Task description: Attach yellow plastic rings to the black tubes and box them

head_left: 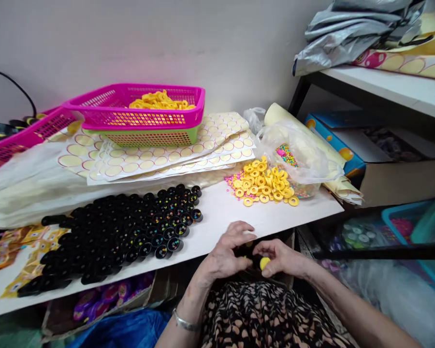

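My right hand [280, 258] pinches a small round yellow piece [264, 263] between thumb and fingers, just off the table's front edge. Facing it, my left hand [231, 249] is curled, thumb toward fingers; whatever lies in it is dark and I cannot make it out. Beyond my hands, a heap of yellow ring-shaped pieces [264, 181] lies on the white table [217, 208], with tiny pink and yellow beads [235, 181] beside and under it. To the left stand many small black cups [130, 227] in a dense block, several with coloured beads inside.
A pink basket [137, 118] with yellow parts sits at the back on sticker sheets [145, 159]. Right of the heap lies a clear bag [293, 154] of coloured beads. A shelf [391, 87] and an open carton [387, 179] stand at right. Orange packets [39, 251] lie far left.
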A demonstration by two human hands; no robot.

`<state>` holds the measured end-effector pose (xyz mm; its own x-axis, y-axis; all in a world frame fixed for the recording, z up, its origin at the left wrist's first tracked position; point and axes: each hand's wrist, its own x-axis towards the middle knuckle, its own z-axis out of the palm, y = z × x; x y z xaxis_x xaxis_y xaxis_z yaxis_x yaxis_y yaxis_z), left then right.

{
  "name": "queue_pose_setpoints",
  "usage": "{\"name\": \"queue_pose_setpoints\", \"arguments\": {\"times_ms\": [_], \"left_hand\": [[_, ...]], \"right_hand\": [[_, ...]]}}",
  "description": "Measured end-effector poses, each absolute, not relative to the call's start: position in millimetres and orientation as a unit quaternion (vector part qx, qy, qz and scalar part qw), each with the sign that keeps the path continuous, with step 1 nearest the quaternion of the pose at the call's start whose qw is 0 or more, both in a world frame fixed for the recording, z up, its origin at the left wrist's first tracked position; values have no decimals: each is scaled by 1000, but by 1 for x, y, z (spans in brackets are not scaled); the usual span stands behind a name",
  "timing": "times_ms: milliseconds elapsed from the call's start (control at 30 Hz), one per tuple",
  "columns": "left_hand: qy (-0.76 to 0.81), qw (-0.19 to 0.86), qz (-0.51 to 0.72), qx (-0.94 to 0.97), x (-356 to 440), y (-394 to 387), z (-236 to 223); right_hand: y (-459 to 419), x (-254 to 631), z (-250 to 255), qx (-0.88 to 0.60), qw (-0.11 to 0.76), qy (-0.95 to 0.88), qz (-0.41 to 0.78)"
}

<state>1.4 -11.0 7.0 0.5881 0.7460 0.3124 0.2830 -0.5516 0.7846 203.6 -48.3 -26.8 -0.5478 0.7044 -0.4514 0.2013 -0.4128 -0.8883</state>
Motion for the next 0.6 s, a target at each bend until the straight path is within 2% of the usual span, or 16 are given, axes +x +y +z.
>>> {"name": "queue_pose_setpoints", "arguments": {"times_ms": [100, 200, 267, 367, 467, 533, 600], "left_hand": [[528, 119, 356, 762, -22, 4, 9], [647, -69, 213, 729, -41, 15, 10], [642, -112, 123, 748, -51, 20, 11], [600, -134, 76, 785, -60, 26, 11], [570, -150, 93, 802, -63, 31, 12], [555, -148, 99, 812, -63, 33, 13], [541, -135, 87, 825, -63, 34, 15]], "right_hand": [[-50, 207, -49, -590, 92, -637, 488], [-46, 202, -63, -646, 13, -684, 338], [-43, 199, -61, -650, -2, -688, 322], [-41, 205, -44, -615, 16, -715, 333], [-37, 216, -20, -518, 25, -731, 442], [-26, 220, -8, -467, 81, -718, 509], [-8, 218, -1, -475, 167, -722, 475]]}}
